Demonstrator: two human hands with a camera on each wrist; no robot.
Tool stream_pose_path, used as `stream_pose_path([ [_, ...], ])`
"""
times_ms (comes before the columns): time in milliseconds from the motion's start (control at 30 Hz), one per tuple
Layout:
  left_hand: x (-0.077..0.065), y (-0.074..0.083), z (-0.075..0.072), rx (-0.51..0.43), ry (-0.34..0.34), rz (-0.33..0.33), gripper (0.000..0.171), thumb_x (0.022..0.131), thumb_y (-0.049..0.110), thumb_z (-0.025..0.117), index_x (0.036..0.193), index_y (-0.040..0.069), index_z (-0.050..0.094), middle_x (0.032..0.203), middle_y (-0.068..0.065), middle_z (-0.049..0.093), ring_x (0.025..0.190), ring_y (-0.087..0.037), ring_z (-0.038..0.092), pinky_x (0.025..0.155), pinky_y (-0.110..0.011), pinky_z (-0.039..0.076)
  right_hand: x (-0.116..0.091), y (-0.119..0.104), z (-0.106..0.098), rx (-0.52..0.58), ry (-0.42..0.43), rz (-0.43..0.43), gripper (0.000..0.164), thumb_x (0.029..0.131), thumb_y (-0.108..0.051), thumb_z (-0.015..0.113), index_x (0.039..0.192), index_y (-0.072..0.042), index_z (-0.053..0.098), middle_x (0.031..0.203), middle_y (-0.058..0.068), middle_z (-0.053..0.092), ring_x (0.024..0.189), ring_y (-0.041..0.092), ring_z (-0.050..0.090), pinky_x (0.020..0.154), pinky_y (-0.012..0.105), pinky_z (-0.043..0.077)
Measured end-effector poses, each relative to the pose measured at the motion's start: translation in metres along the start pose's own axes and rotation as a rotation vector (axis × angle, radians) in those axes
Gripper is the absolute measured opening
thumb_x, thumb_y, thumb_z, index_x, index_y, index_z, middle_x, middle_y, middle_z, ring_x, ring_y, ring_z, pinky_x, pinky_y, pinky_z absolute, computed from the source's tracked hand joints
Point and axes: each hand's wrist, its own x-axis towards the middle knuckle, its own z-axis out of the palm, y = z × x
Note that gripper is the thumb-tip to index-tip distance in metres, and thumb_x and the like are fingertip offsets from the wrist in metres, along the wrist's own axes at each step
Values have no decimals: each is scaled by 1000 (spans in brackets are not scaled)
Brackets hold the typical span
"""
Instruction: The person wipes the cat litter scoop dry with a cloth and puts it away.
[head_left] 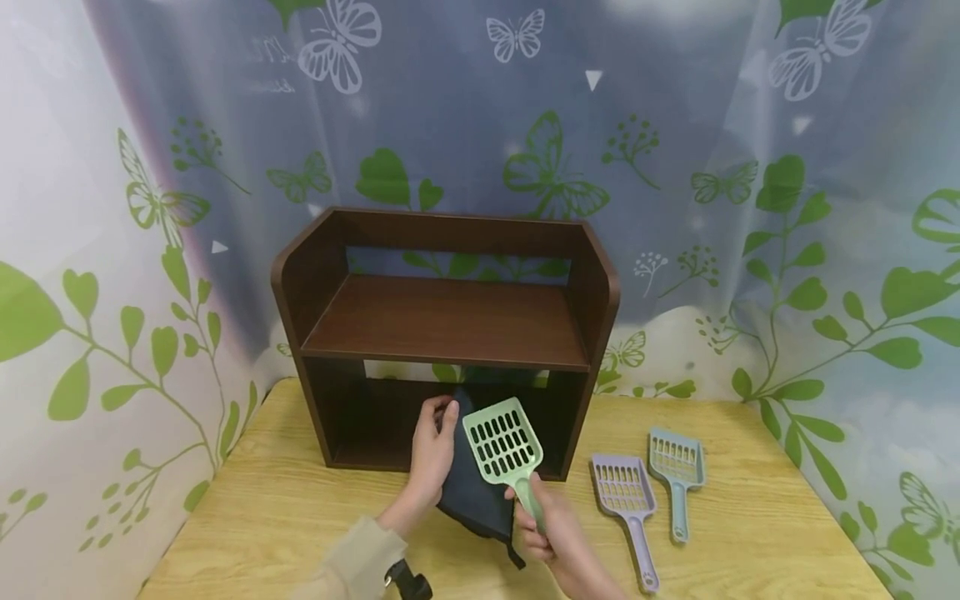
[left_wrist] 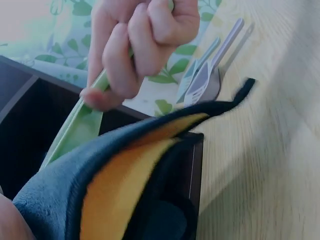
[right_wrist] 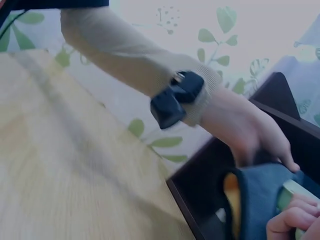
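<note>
A pale green slotted litter scoop (head_left: 527, 498) is held by its handle in my right hand (head_left: 553, 527), its head tilted up and to the left. Just behind it hangs a dark blue cloth (head_left: 471, 492), which my left hand (head_left: 433, 454) pinches near its top edge. In the left wrist view the cloth (left_wrist: 60, 175) shows a yellow inner side and a short dark loop, and the scoop (left_wrist: 82, 125) lies close against its blue face. Both hands are in front of the lower compartment of a dark brown shelf (head_left: 450, 321).
To the right on the wooden table (head_left: 247, 517) lie a purple scoop (head_left: 637, 546) and a blue-grey scoop (head_left: 679, 504), side by side with handles toward me. A patterned curtain (head_left: 450, 125) with leaves and butterflies hangs behind the shelf and along both sides.
</note>
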Motion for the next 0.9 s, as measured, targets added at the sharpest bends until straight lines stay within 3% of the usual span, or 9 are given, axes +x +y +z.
stream_pose_path([
  [133, -4, 1, 6, 11, 22, 4, 30, 109, 18, 47, 133, -1, 50, 129, -21, 57, 119, -35, 54, 97, -48, 44, 3, 3, 10, 97, -24, -8, 45, 113, -36, 15, 97, -13, 49, 62, -10, 33, 44, -2, 27, 40, 13, 24],
  [267, -9, 2, 12, 22, 27, 30, 28, 109, 18, 48, 132, 2, 49, 122, -19, 59, 105, -30, 57, 86, -41, 45, 7, -1, 16, 116, 12, -33, 43, 113, -39, 15, 100, -12, 47, 62, -9, 33, 45, -1, 27, 41, 13, 24],
  [367, -18, 1, 17, 48, -3, 45, 28, 109, 18, 49, 131, 3, 49, 117, -17, 59, 96, -26, 56, 81, -37, 44, 13, -7, 17, 147, 45, -53, 43, 112, -40, 16, 102, -12, 47, 63, -9, 34, 46, 0, 26, 41, 13, 25],
  [633, -41, 2, 25, 119, -88, 108, 27, 108, 20, 49, 129, 3, 49, 113, -13, 57, 94, -22, 56, 79, -35, 46, 23, -19, 14, 214, 117, -88, 46, 111, -42, 17, 101, -13, 52, 63, -8, 35, 45, 0, 26, 41, 14, 24],
  [900, -35, -3, 24, 123, -56, 80, 25, 108, 16, 49, 127, 1, 50, 112, -14, 58, 93, -22, 56, 79, -35, 46, 19, -10, 16, 196, 85, -64, 45, 112, -43, 18, 101, -14, 50, 62, -9, 34, 45, 1, 26, 42, 14, 25],
])
